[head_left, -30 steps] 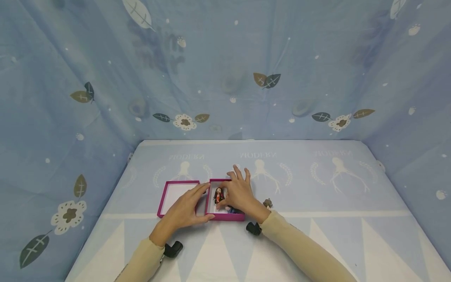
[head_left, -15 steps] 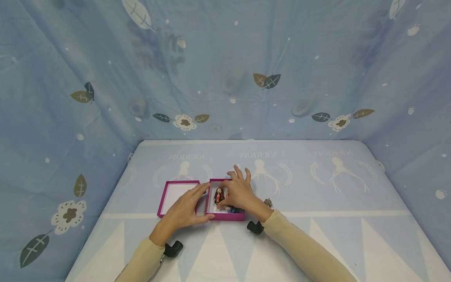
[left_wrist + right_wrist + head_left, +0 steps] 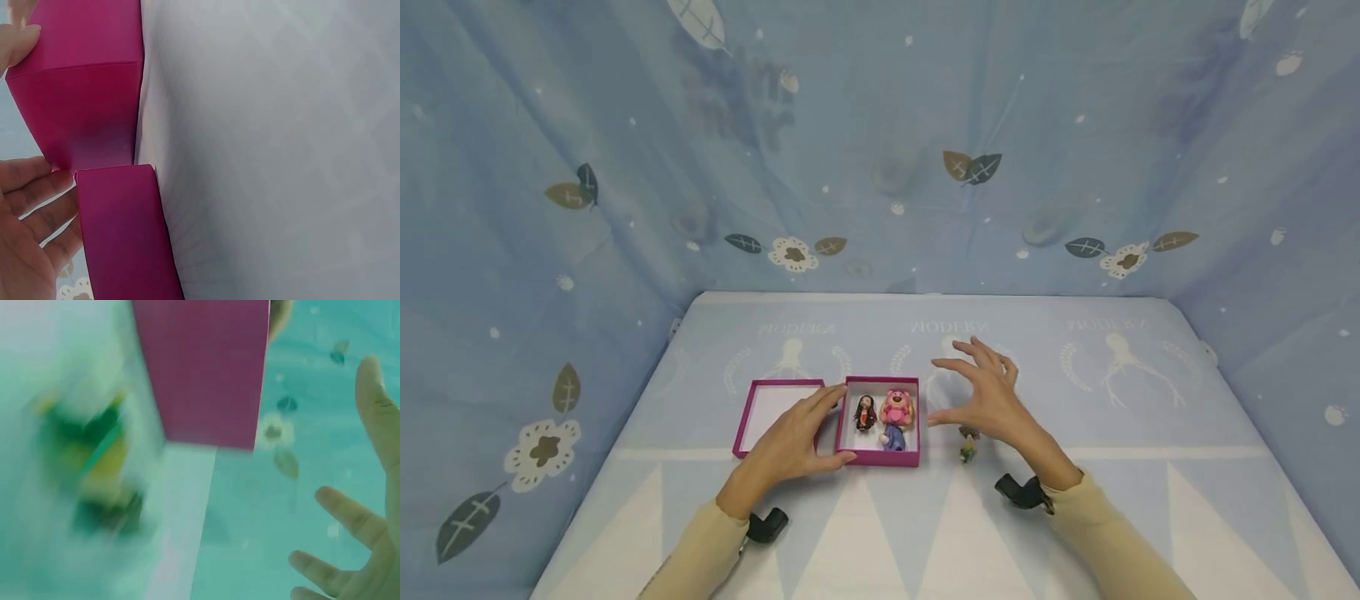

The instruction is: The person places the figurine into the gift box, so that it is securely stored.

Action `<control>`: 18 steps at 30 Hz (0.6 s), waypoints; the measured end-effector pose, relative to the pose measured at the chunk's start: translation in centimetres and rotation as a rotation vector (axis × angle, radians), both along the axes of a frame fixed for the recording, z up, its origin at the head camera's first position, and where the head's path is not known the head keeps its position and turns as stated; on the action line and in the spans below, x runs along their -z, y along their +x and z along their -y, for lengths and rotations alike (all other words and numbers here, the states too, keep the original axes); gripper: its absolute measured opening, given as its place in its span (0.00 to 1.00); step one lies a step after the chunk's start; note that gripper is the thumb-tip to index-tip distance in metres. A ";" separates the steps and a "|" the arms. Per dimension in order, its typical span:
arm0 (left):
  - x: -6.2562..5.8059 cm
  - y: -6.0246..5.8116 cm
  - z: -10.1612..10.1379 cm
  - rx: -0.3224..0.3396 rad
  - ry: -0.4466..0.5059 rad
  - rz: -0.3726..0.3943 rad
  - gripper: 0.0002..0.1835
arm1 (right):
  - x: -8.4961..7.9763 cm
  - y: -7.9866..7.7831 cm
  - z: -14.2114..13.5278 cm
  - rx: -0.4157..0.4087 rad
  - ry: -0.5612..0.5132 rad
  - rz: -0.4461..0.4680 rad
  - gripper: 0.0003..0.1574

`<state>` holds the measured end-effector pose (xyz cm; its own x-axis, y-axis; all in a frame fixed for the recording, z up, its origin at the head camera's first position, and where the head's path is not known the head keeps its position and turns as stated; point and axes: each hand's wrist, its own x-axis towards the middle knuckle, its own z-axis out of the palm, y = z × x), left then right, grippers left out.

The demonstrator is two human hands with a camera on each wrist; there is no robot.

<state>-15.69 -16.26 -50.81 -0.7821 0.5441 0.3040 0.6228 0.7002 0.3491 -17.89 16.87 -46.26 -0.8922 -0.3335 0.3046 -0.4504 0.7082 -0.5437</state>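
A magenta box with a white inside lies open on the table. In it are a dark-haired doll figurine in red and black, a pink bear figurine and a blue figurine. My left hand holds the box at its left side, thumb at the front corner and fingers at the back one. To the right of the box my right hand hovers with fingers spread, holding nothing. Under it on the table is a green and yellow figurine, blurred in the right wrist view.
A matching magenta lid, white inside, lies left of the box, partly behind my left hand. A small dark brownish thing is right behind the green figurine. The patterned blue curtain hangs around the table.
My right hand has left the box and moved right, its fingers spreading. The pink bear and blue figurine now show fully in the box. My left hand stays at the box.
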 end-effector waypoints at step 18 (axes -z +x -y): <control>-0.2 0.1 -0.1 -0.018 0.006 0.071 0.53 | 5.3 3.5 -7.4 0.102 -0.059 0.040 0.57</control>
<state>-15.56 -16.18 -50.62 -0.8111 0.5284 0.2508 0.5841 0.7087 0.3958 -14.41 24.27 -51.58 -0.9323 -0.2234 0.2845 -0.3551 0.7154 -0.6017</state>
